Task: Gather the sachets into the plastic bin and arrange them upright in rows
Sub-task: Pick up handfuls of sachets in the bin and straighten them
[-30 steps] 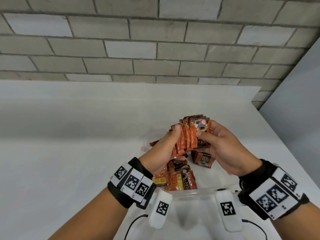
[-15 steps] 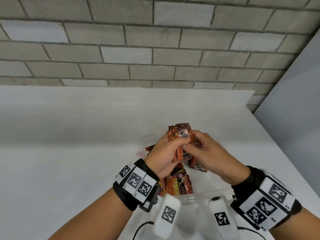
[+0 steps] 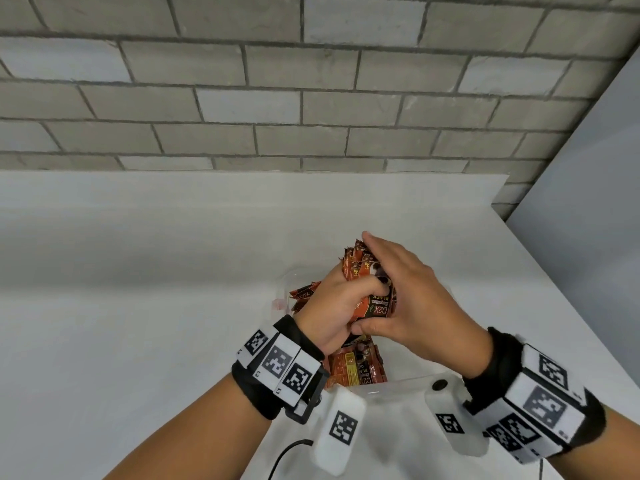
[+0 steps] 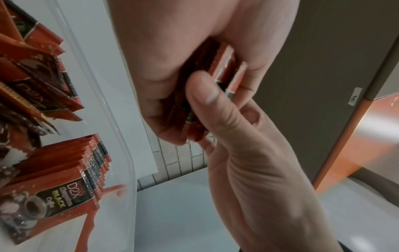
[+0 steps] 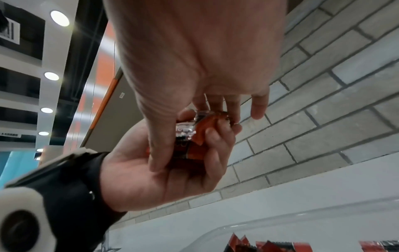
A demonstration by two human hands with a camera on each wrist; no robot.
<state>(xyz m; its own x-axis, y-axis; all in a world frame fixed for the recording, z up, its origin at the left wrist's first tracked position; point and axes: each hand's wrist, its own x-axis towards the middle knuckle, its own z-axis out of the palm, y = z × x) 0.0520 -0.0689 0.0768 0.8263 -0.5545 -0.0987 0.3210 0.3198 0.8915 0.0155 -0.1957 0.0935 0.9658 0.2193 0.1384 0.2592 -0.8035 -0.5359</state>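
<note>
Your left hand (image 3: pixel 332 306) is curled round a stack of sachets (image 3: pixel 367 289), thumb across its front, holding it above the clear plastic bin (image 3: pixel 398 384) on the white table (image 3: pixel 138 306). Your right hand (image 3: pixel 415 299) clamps the same stack from the other side, fingers stretched over its top edge and thumb under the bottom. More sachets (image 4: pixel 64 170) stand packed in a row inside the bin, with loose ones (image 4: pixel 32 76) leaning beside them.

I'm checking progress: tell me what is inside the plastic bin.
The plastic bin holds orange sachets, one batch packed side by side, others leaning loosely. The hands and the held bundle hide its middle from the head view.
</note>
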